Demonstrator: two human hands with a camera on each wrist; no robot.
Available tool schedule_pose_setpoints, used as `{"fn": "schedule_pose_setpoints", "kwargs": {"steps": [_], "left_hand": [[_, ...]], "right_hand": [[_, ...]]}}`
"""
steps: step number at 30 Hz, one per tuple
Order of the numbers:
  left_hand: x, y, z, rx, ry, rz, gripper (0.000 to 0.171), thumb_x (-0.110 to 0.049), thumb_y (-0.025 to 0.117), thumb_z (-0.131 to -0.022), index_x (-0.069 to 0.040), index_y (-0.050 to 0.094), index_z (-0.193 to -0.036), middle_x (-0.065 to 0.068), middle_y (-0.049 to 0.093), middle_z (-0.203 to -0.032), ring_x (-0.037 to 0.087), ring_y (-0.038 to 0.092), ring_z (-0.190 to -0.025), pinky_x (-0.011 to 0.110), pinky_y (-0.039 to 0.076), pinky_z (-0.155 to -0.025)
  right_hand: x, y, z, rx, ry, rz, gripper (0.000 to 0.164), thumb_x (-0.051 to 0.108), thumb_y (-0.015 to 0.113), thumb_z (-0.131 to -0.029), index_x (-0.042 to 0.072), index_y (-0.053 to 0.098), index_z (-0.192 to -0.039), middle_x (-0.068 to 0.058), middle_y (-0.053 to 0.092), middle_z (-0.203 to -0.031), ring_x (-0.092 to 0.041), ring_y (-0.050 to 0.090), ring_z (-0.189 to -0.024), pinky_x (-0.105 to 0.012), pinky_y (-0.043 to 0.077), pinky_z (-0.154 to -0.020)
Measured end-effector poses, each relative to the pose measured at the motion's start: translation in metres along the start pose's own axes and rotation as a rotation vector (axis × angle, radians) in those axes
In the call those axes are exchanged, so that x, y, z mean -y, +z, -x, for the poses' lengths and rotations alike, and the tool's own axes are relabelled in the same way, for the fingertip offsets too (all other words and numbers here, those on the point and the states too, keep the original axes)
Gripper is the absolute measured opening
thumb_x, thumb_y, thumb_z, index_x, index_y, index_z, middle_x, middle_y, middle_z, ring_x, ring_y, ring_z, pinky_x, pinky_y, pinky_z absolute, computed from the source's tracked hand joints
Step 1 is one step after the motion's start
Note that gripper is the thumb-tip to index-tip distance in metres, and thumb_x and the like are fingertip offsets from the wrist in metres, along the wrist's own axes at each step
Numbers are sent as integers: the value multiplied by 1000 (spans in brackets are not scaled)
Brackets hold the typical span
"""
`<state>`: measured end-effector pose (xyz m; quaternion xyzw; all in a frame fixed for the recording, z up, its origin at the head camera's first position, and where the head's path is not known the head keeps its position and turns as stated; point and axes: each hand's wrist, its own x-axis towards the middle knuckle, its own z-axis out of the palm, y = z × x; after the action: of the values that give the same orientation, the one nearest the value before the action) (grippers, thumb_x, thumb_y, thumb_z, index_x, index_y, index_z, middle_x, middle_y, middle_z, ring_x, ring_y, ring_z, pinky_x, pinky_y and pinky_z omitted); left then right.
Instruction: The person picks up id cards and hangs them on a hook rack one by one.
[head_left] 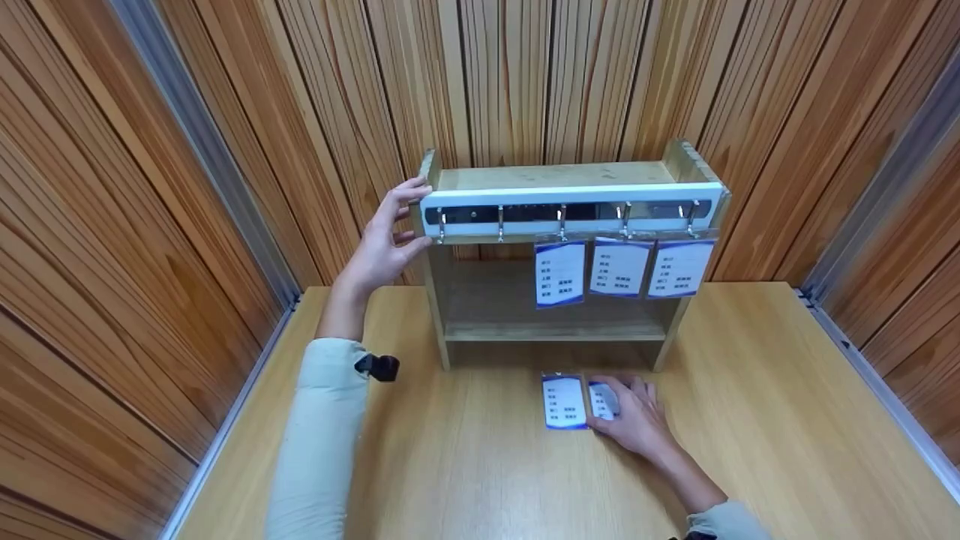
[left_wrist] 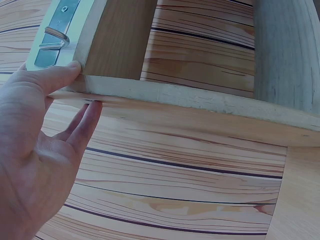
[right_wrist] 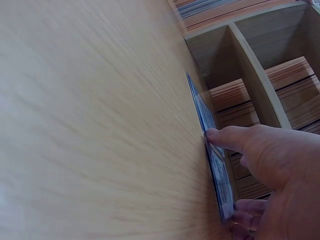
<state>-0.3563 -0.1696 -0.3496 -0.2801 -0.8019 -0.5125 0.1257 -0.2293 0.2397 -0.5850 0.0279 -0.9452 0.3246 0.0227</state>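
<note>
A: Where do the hands sit?

B: The left hand (head_left: pixel 384 244) is in the middle left of the head view, at the left end of the wooden shelf unit (head_left: pixel 555 177). Its fingers are straight and spread, thumb against the front corner beside the white hook rail (head_left: pixel 574 212), the other fingers along the side panel. The left wrist view shows the thumb (left_wrist: pixel 56 76) touching the corner edge just under the first metal hook (left_wrist: pixel 52 40).

A: And the other?

B: The right hand (head_left: pixel 630 418) lies low in the centre of the frame, flat on the wooden table (head_left: pixel 757 420). Its fingers are relaxed, laid over the right badge card (head_left: pixel 602 400), which touches the left badge card (head_left: pixel 564 402). In the right wrist view a fingertip (right_wrist: pixel 212 134) presses on the card's upper face at its near edge; the card lies flat against the table.

A: What else hangs there?

B: Three hanging badge cards (head_left: pixel 619 268) dangle from the hooks at the right half of the rail, side by side, nearly touching. The two hooks at the left half carry nothing.

A: Room to move?

B: The two flat cards lie just in front of the shelf's bottom edge, near its right foot. Bare tabletop spreads to the lower left and lower right. Wood-panel walls (head_left: pixel 112 225) close in on both sides and behind the shelf.
</note>
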Motion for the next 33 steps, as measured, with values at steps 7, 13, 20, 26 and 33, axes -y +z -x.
{"fn": "schedule_pose_setpoints", "kwargs": {"steps": [7, 13, 20, 26, 33], "left_hand": [[0, 0, -1, -3, 14, 7, 65, 4, 70, -106, -18, 48, -163, 1, 30, -187, 45, 40, -165, 70, 46, -128], [0, -1, 0, -3, 13, 8, 65, 5, 70, -106, -19, 48, -163, -1, 29, -188, 46, 39, -165, 71, 44, -130], [0, -1, -2, -5, 6, 0, 65, 3, 70, -106, -20, 48, -163, -1, 29, -187, 45, 40, -165, 68, 46, -129], [0, 0, -2, -1, -2, -3, 66, 3, 70, -107, -21, 47, -164, -2, 28, -188, 45, 41, -165, 67, 47, -129], [2, 0, 0, 0, 19, 8, 65, 5, 71, -105, -17, 48, -162, 2, 30, -187, 48, 41, -164, 72, 46, -128]], "right_hand": [[-1, -5, 1, 31, -13, 3, 66, 19, 92, -93, 13, 65, -153, -34, 51, -155, -48, 42, -139, -71, 42, -111], [-2, -12, 1, 89, -22, -17, 66, 10, 89, -93, 21, 65, -154, -32, 48, -162, -49, 39, -146, -75, 41, -116], [-6, -15, 0, 88, -28, -36, 67, 18, 92, -92, 23, 65, -153, -29, 49, -157, -47, 38, -143, -72, 40, -115], [-8, -13, 2, 30, -3, -22, 71, 29, 92, -94, 14, 62, -156, -34, 49, -152, -50, 39, -141, -70, 40, -110], [-7, -10, -1, 22, 21, 26, 78, 37, 95, -90, 12, 62, -156, -33, 51, -145, -48, 40, -133, -62, 39, -99]]}}
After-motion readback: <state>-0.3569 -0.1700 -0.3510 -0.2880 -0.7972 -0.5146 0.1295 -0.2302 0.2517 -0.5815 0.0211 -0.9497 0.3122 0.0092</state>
